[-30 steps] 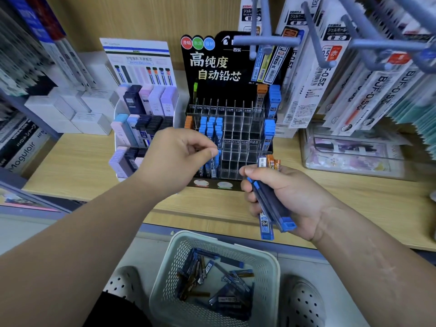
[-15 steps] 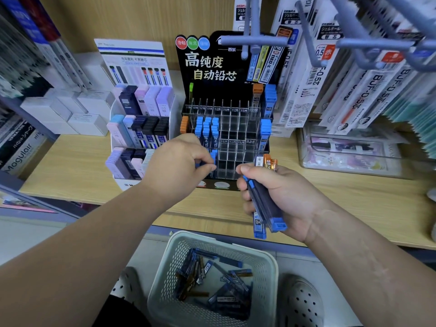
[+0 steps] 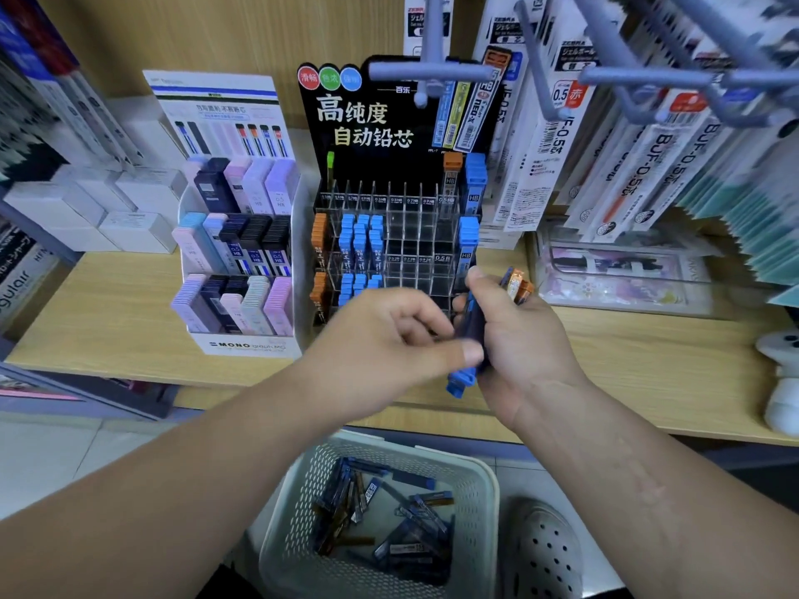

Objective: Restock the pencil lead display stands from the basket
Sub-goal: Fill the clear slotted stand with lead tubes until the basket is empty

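Head view, right hand (image 3: 529, 354) grips blue-capped lead cases (image 3: 461, 379) (dark-bodied), left hand (image 3: 372, 339) pinching one.

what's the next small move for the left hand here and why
Probably pull the blue-capped case free of the bundle that the right hand grips, then lift it towards the clear rack. The thumb of the left hand sits on that case with the fingers curled behind it, and the rack shows many empty slots beside its filled blue columns.
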### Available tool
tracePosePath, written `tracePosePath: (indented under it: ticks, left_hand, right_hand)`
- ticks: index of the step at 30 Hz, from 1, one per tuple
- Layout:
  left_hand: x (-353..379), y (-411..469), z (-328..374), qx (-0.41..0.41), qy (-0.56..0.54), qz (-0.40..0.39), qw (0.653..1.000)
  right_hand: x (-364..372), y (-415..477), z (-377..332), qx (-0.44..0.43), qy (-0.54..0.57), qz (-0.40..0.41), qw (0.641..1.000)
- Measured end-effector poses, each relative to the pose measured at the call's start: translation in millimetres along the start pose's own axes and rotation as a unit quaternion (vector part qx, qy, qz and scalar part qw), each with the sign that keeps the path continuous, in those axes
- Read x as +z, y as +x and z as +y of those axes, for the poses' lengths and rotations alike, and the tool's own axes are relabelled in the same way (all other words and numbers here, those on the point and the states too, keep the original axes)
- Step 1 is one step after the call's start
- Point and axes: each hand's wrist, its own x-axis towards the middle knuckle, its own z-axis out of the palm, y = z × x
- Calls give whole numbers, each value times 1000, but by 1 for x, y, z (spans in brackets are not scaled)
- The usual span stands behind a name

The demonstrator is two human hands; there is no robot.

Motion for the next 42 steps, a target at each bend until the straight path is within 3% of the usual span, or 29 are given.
tracePosePath:
  ticks: [8, 13, 24, 30, 37, 42]
  left_hand:
    - [10, 0, 4, -68, -103, -33, 992]
    - [16, 0, 8, -97, -193, -35, 976]
    - [43, -13, 14, -111, -317, -37, 941]
    - [46, -10, 17, -102, -274, 1, 956]
    - [45, -1, 17, 76, -54, 17, 995]
    - [35, 8, 16, 153, -36, 81, 984]
  right_hand:
    - [-6, -1, 0, 8, -21, 14, 1000]
    - [-15, -9, -14, 52, 7, -25, 998]
    - [-39, -22, -21, 60, 50, -75, 994]
    - [-46, -16, -23, 45, 44, -69, 996]
    - [-48, -5, -33, 44, 73, -25, 996]
    - [-50, -2, -39, 98, 100, -26, 990]
